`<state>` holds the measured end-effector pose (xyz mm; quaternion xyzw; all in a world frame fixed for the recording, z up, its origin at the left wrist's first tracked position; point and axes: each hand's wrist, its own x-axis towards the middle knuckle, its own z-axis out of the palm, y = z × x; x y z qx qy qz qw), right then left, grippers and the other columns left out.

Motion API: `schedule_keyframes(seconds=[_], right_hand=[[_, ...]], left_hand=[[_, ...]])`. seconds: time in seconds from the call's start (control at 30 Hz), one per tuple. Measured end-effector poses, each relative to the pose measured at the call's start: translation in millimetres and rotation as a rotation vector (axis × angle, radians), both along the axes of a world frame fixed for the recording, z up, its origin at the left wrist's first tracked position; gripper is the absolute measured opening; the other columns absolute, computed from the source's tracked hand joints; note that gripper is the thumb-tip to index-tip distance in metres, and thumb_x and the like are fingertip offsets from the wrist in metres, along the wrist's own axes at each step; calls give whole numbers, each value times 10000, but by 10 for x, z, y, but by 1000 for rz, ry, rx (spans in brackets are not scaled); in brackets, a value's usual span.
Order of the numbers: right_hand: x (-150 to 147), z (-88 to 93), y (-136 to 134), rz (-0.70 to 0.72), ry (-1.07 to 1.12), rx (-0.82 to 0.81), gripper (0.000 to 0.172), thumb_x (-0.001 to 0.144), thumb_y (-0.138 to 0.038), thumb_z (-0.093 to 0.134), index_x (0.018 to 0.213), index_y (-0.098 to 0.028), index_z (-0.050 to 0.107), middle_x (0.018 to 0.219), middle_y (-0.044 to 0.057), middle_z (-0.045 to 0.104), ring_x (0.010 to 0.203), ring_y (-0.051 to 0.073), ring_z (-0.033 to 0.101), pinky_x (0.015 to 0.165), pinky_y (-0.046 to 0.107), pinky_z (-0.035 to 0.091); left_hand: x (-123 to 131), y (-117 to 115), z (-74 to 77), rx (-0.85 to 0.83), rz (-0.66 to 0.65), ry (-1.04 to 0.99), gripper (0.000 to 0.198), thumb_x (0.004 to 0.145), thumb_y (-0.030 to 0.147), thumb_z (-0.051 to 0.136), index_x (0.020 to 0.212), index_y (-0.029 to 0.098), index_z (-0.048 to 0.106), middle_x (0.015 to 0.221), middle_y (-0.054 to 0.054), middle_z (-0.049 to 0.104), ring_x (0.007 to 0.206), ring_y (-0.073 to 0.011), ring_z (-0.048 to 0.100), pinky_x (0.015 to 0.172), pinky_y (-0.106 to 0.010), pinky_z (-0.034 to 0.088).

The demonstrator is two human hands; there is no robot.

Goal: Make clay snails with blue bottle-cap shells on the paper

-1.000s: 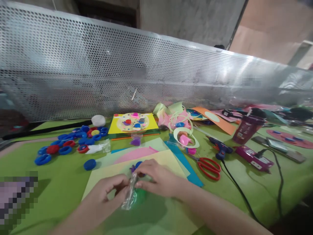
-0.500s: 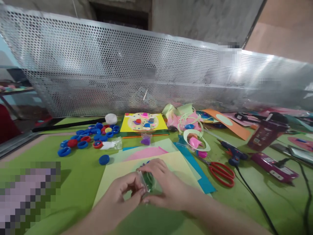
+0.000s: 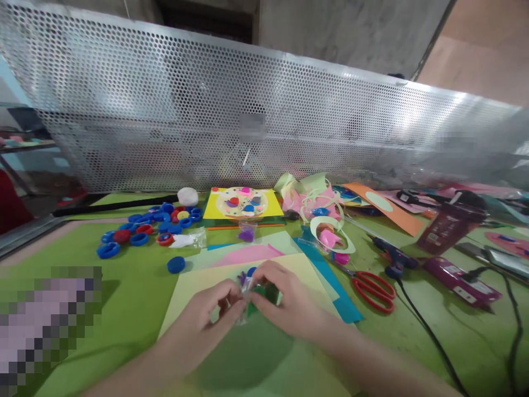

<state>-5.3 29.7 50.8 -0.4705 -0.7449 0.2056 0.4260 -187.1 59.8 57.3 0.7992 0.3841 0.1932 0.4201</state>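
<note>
Okay, from the head cam: the left hand (image 3: pixel 217 310) is pinching a little clear bag (image 3: pixel 246 289) with something green showing, and the right hand (image 3: pixel 285 298) is gripping it too, thumb and fingers closing in. They're holding it over pale yellow paper (image 3: pixel 190 295), while red scissors (image 3: pixel 361 294) are lying off right.

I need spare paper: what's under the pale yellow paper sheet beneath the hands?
Peeking from under the pale yellow paper sheet: a curved pink piece, a pale green sheet and, lowest, a bright blue sheet. Anything fully beneath is hidden.
</note>
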Motion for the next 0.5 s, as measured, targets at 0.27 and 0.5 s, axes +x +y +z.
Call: schedule_keyframes(seconds=[0.27, 0.5], right_hand=[[60, -1, -8, 129, -18, -26, 206, 861, -223, 477, 670, -192, 549, 640, -7, 558, 592, 109, 483, 562, 202, 382], [83, 13, 25, 24, 50, -45, 255, 876, -261, 464, 647, -194, 554, 614, -6, 559, 575, 113, 497, 535, 206, 397]], left_hand=[[17, -13, -11, 42, -75, 76, 207, 870, 323, 416, 706, 218, 488, 642, 45, 547, 618, -136, 517, 572, -233, 373], [-11, 29, 15, 88, -71, 108, 263, 890, 409, 398, 770, 221, 538, 688, 35, 614, 634, -135, 566, 517, -205, 389]])
